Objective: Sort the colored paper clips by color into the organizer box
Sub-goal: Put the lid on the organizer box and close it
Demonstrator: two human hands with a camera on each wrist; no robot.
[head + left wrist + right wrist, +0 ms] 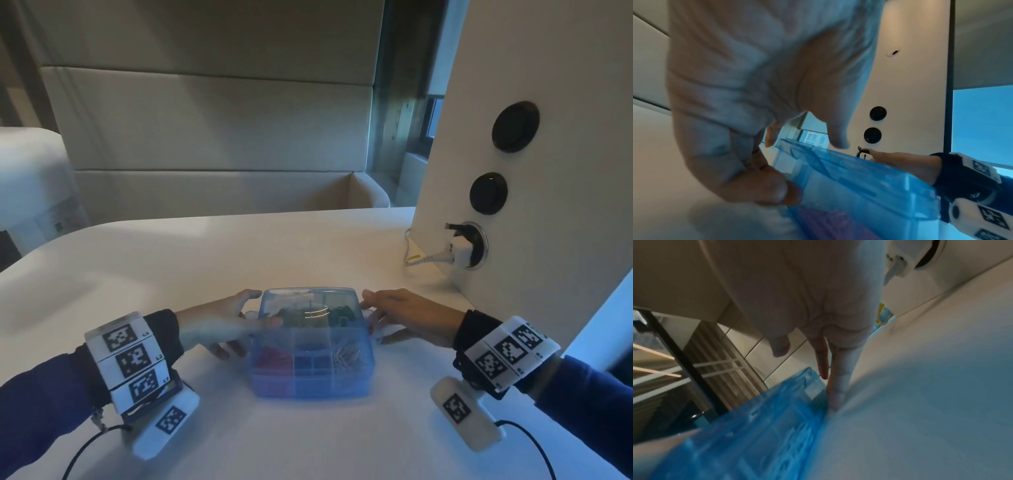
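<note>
— Hands flanked one organizer box (310, 363); why?
— To steady or shift it, I'd judge. The left hand (219, 323) gripped its left wall, thumb over the lid; the right hand (407, 315) lay flat-fingered against the right wall.
— Clips?
— Red, blue, silver and dark paper clips (274, 359) lay between the hands, under the closed lid; too blurred to count.

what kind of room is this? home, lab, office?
Probably an office or lounge booth, not a lab. A padded cream bench back runs behind a rounded white table, and a side panel holds round power sockets with a white charger plugged in.
</note>
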